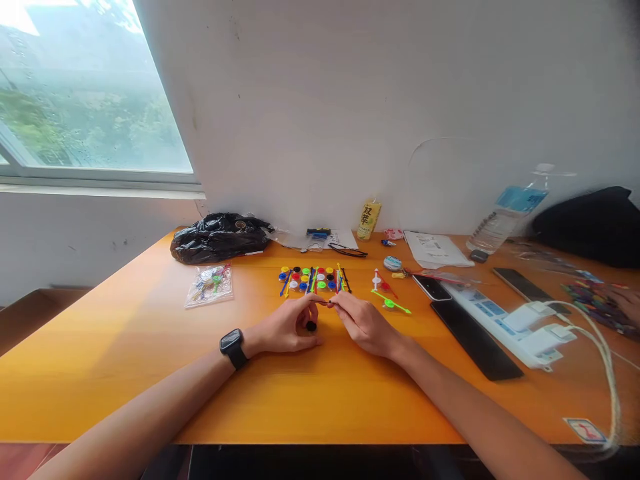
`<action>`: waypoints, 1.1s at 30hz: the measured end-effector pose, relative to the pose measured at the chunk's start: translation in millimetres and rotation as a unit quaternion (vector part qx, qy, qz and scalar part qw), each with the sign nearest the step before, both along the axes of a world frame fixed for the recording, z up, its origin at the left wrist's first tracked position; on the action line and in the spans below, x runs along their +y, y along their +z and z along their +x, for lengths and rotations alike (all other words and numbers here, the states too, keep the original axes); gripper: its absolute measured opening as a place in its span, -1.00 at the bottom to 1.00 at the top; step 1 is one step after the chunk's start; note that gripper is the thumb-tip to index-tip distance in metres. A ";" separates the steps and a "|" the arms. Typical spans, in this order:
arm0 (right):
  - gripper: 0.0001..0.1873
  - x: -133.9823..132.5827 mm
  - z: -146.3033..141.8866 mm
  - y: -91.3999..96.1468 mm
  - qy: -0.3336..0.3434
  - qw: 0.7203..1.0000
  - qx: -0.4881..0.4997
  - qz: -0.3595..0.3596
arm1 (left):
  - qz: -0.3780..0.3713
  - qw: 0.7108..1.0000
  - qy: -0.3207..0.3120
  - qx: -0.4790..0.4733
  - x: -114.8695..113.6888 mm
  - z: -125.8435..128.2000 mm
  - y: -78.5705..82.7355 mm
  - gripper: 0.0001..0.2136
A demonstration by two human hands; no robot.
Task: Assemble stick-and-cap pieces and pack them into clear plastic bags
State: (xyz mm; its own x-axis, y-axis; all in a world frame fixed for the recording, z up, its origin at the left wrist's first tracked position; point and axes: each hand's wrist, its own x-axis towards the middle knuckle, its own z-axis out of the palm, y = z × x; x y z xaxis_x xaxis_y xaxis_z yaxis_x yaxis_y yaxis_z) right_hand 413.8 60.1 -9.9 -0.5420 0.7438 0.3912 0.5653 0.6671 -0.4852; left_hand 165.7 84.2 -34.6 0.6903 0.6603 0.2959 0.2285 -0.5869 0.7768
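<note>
Close together at the middle of the table, my left hand (287, 323) and my right hand (367, 322) pinch a thin black stick (324, 302) between them. A small black round piece (311, 326) shows under the curled fingers of my left hand; whether it is gripped or standing there I cannot tell. Just beyond my fingers are rows of coloured round pieces (305, 271), with coloured arrows (287, 283) lying among them. To the right of my right hand lie a green arrow with a round green piece (389, 303) and a white piece (376, 281) near a red arrow.
At left are a clear bag of coloured parts (210, 285) and a black plastic bag (220, 238). On the right lie a power strip (493, 319) with chargers, phones (431, 288) and a black slab (475, 340). Bottles (369, 220) stand behind; another person's hand (627, 303) is far right.
</note>
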 end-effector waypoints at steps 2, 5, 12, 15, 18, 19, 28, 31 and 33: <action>-0.74 -2.6 -0.9 3.8 0.000 1.000 0.010 -0.008 | -0.013 1.000 -0.006 -0.008 2.3 -0.7 -2.8 -0.44; -0.81 -5.3 -1.6 4.9 -0.020 0.999 0.018 -0.027 | -0.048 0.999 -0.013 -0.021 4.6 -0.9 -3.3 -0.41; -0.88 -1.2 -2.1 -12.0 0.034 0.998 -0.027 -0.051 | -0.074 0.997 -0.032 -0.020 3.4 -0.9 7.3 -0.59; -0.84 -0.1 -3.9 -16.0 0.063 0.997 -0.027 -0.043 | -0.041 0.999 -0.025 -0.004 3.8 -0.5 5.7 -0.71; -0.79 -0.6 -5.3 -15.4 0.073 0.996 -0.026 -0.039 | -0.029 1.000 -0.010 -0.001 5.2 0.6 1.0 -0.76; -0.78 -1.0 -5.5 -14.7 0.073 0.996 -0.022 -0.042 | -0.032 0.999 -0.004 -0.004 5.8 0.9 -0.7 -0.76; -0.87 -2.3 -4.2 -12.9 0.005 0.997 -0.017 -0.073 | -0.044 0.999 0.021 -0.013 7.5 2.1 -3.4 -0.74; -0.83 -2.1 -3.0 -13.9 -0.013 0.996 -0.016 -0.082 | -0.045 0.999 0.022 -0.009 6.5 2.5 -0.7 -0.73; -0.83 -2.2 -2.6 -14.0 -0.018 0.996 -0.019 -0.084 | -0.039 0.999 0.023 -0.004 6.0 2.4 0.8 -0.73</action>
State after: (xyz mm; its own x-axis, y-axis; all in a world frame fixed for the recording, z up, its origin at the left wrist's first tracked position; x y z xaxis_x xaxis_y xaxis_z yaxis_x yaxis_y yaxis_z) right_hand 411.2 58.0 -23.9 -0.5268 0.8158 0.2387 0.6073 0.5577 -0.5658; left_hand 168.1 90.2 -33.8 0.6567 0.7124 0.2475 0.2477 -0.5137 0.8214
